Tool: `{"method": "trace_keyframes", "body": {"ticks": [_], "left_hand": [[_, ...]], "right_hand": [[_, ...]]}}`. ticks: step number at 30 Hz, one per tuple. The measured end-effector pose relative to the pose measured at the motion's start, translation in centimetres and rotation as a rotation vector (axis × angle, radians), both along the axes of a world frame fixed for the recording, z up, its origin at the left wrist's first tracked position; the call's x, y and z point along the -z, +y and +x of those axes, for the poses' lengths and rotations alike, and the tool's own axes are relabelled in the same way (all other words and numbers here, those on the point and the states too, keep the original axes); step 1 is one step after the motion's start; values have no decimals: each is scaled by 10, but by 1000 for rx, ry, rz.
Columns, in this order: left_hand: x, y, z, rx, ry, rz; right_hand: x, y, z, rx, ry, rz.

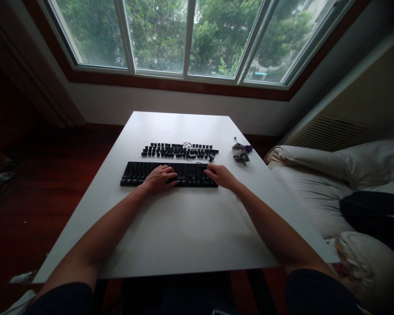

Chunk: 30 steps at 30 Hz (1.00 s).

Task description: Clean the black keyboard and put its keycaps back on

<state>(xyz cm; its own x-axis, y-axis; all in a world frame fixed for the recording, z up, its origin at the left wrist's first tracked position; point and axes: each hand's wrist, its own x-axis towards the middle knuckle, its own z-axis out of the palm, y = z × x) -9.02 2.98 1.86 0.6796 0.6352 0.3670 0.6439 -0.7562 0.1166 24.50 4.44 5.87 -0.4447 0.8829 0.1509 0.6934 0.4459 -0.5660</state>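
A long black keyboard (141,170) lies across the white table, with many of its keycaps off in the upper rows. My left hand (160,178) rests on the middle of it, fingers loosely bent and thumb apart. At the keyboard's right end, my right hand (220,175) has its fingers curled in and its thumb against the keys; anything inside the fingers is too small to make out. Just beyond the keyboard, loose black keycaps (166,152) stand in rows. A thin wire loop (187,145) lies among them.
A crumpled grey cloth (241,155) with a purple piece (248,148) lies at the table's right side. The white table (170,232) ends close to my body. A pale sofa (302,192) holding a dark bag (374,214) stands to the right. Windows (157,35) are ahead.
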Motion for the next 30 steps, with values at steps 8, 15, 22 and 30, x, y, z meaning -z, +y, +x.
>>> {"method": "trace_keyframes", "body": {"ticks": [8,15,22,30], "left_hand": [[0,1,0,0,-1,-6],[0,0,-1,-3,3,-2],[0,0,-2,6,-1,-8],[0,0,-3,9,-19,-9]], "right_hand": [[35,-4,-30,-19,679,-454],[42,0,-30,-36,674,-517],[29,35,7,207,328,4],[31,79,32,186,-316,193]]}}
